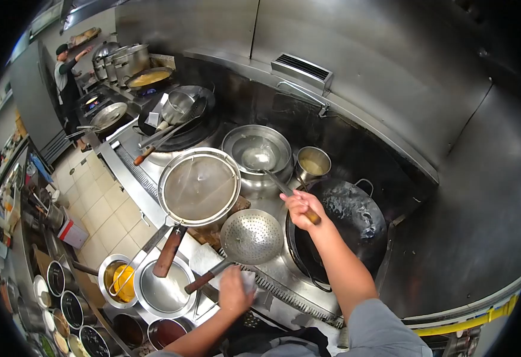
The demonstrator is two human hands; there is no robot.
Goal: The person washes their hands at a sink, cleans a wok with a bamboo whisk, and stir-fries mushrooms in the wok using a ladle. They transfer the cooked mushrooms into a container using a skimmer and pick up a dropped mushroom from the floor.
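Note:
My right hand is wrapped round the wooden handle of a metal ladle, whose bowl lies inside a metal basin of clear liquid. To the right of that hand a dark wok holds water. My left hand is low, beside the handle end of a perforated strainer, over a white cloth; its fingers are blurred, and what they hold cannot be made out. A round fine-mesh sieve with a wooden handle rests left of the strainer.
A small pot stands behind the wok, near a faucet. Another wok with utensils is at the back left. Bowls and several containers line the lower left. A person stands far left.

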